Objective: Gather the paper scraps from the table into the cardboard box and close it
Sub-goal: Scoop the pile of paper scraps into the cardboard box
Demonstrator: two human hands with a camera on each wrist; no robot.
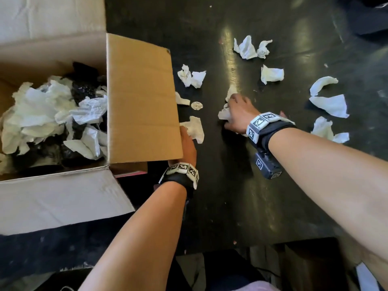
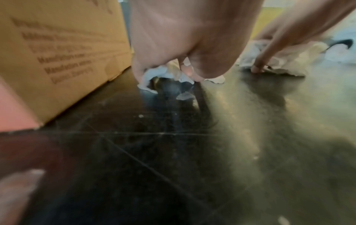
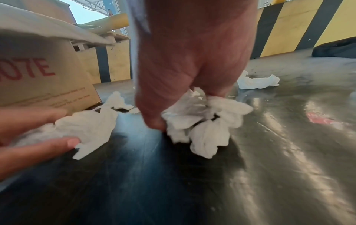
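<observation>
An open cardboard box (image 1: 142, 97) stands at the left of the dark table, holding crumpled white paper and black material. My left hand (image 1: 188, 141) is beside the box's right flap and grips a crumpled white paper scrap (image 1: 196, 128), its fingers (image 2: 190, 71) curled round the scrap (image 2: 154, 76). My right hand (image 1: 237, 114) is at mid-table and clutches a bunch of white scraps (image 3: 202, 118) against the surface. Several more white scraps lie loose further right and back (image 1: 249, 48), (image 1: 329, 105).
The box's near flap (image 1: 58, 198) lies open toward me. A small round sticker (image 1: 196, 105) sits on the table by the box. Scraps (image 1: 192, 77) lie just beyond my left hand. The table's near edge is below my forearms.
</observation>
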